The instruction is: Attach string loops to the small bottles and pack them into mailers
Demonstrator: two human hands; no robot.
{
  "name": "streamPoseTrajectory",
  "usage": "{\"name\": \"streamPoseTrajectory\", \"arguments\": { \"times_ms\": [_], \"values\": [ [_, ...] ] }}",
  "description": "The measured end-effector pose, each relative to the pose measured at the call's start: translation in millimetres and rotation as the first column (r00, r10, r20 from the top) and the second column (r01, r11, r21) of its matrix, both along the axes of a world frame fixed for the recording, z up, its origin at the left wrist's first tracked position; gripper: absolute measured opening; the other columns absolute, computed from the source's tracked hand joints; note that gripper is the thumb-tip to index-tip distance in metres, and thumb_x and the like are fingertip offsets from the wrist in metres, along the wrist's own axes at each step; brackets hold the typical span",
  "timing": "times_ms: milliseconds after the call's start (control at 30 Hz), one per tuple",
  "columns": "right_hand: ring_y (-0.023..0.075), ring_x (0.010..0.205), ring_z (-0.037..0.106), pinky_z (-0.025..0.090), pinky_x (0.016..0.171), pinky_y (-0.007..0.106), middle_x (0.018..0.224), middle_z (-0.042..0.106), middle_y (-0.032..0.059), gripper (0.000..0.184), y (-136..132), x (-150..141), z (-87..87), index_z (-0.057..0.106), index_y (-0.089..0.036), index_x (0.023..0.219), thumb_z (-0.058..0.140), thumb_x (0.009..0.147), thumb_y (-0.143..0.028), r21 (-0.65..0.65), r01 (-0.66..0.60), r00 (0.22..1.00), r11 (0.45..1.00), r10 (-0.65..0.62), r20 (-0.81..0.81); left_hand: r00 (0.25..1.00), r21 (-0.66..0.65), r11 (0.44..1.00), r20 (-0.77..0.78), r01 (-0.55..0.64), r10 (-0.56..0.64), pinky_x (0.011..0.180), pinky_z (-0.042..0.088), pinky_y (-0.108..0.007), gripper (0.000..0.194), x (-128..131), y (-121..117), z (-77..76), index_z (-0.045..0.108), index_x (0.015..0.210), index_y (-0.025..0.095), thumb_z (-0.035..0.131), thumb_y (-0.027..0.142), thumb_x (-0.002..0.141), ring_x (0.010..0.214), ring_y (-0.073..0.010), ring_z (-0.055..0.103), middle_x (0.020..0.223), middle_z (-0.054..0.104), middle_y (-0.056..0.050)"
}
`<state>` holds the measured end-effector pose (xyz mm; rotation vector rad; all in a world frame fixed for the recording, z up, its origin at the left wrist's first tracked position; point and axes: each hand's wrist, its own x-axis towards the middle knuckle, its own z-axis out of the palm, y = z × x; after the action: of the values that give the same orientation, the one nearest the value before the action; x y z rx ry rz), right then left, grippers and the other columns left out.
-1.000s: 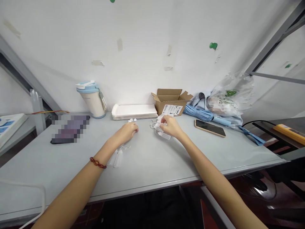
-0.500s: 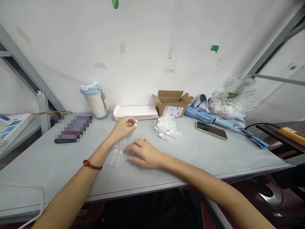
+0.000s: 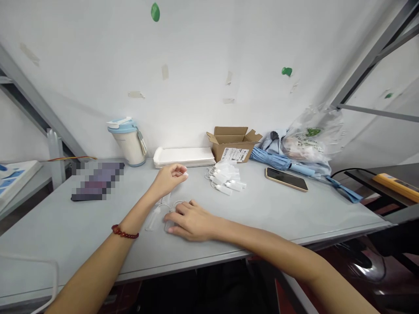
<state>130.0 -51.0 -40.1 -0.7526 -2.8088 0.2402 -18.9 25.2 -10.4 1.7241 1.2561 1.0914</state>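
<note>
- The left hand [image 3: 170, 178] is raised just above the table [image 3: 255, 218], thumb and forefinger pinching a small white piece [image 3: 185, 174], probably at the tips so that most of it stays free.
- The right hand [image 3: 193, 221] lies low with its fingers over a clear tag [image 3: 168, 225], perhaps to steady or slide it; whether they really grasp it, I can't tell.
- Another clear tag [image 3: 152, 219] lies flat just beside those fingers, its white loop pointing away from the person, which seems to keep the loop easy to reach.
- A loose pile of tags [image 3: 225, 176] sits in front of the cardboard box [image 3: 236, 152], overlapping, loops mostly to the left, within easy reach, I'd say.
- The box stands open against the wall, beside a stack of white sheets [image 3: 185, 156]; back there they leave elbow room.
- The phone [image 3: 286, 179] lies flat, right of the pile.
</note>
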Motion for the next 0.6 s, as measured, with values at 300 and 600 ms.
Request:
{"name": "streamPoseTrajectory", "arguments": {
  "times_ms": [300,600],
  "values": [
    [0.0173,0.077,0.055,0.036,0.076,0.032,0.087,0.059,0.0062,0.030,15,13,-0.5,0.056,-0.019,0.112,0.042,0.093,-0.038,-0.055,0.098,0.993,0.994,-0.102,-0.067,0.987,-0.092,0.988,0.092,-0.127,0.135,0.063,0.048,-0.031,0.029,2,-2,2.7,0.060,0.078,0.015,0.071,0.034,0.059,0.063,-0.0150,0.058,0.074,0.065,-0.003],
    [0.0190,0.084,0.052,0.041,0.076,0.030,0.092,0.056,0.0086,0.026,46,36,-2.9,0.055,-0.017,0.112,0.044,0.089,-0.019,-0.005,0.255,0.944,0.967,-0.250,-0.216,0.974,-0.210,0.967,0.142,-0.142,0.174,0.064,0.047,-0.029,0.021,4,-5,5.1,0.065,0.078,0.016,0.070,0.031,0.063,0.057,-0.0126,0.056,0.062,0.061,0.002]
  ]
}}
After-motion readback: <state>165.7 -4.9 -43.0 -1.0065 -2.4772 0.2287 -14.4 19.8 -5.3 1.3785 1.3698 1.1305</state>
